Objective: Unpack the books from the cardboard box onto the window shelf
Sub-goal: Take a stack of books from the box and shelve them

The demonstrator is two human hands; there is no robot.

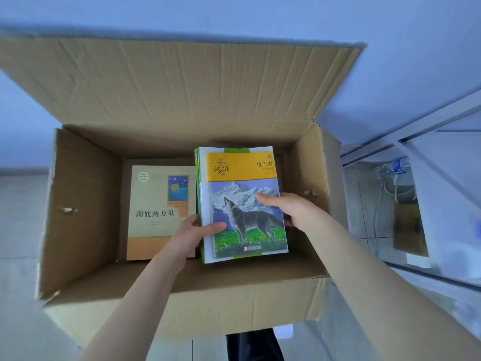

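My fingers (pixel 217 227) clamped both sides of the floppy, fairly heavy book stack (pixel 243 204), centre frame, inside the box (pixel 182 287).

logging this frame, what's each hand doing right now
Left hand: closed on the stack of books, left edge.
Right hand: closed on the same stack, right edge.

Wolf book (pixel 244 204) cover: "狼王梦". Beige book (pixel 158 212) cover: "海底两万里". Other print too small.
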